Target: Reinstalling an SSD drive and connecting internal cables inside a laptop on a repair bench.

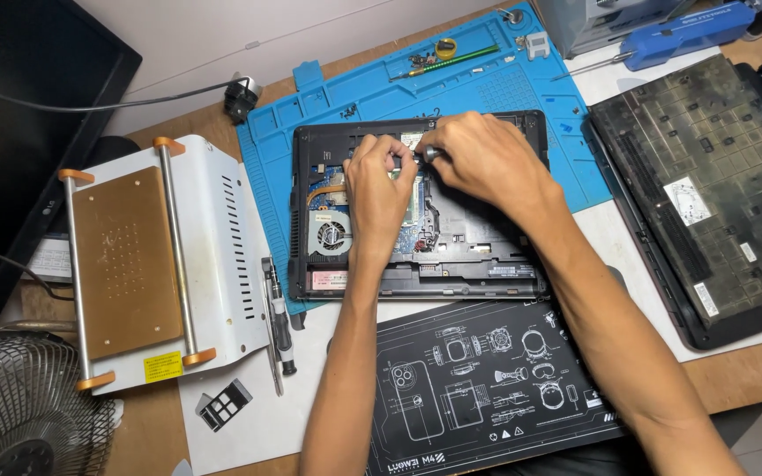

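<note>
An opened black laptop [487, 256] lies bottom-up on a blue work mat [504, 88], its circuit board and round fan [330, 234] exposed. My left hand [377, 189] rests on the board near the middle, fingers pinched at a small part by the top edge. My right hand [482, 159] comes in from the right and grips a small silvery tool tip [430, 152] pointed at the same spot. What lies under the fingertips is hidden.
A white machine with a copper plate [125, 260] stands at left, a screwdriver [277, 317] beside it. A detached laptop bottom cover [716, 185] lies at right. A black printed mat [487, 379] is in front, a metal fan [19, 405] bottom left, a blue tool [681, 31] at the back.
</note>
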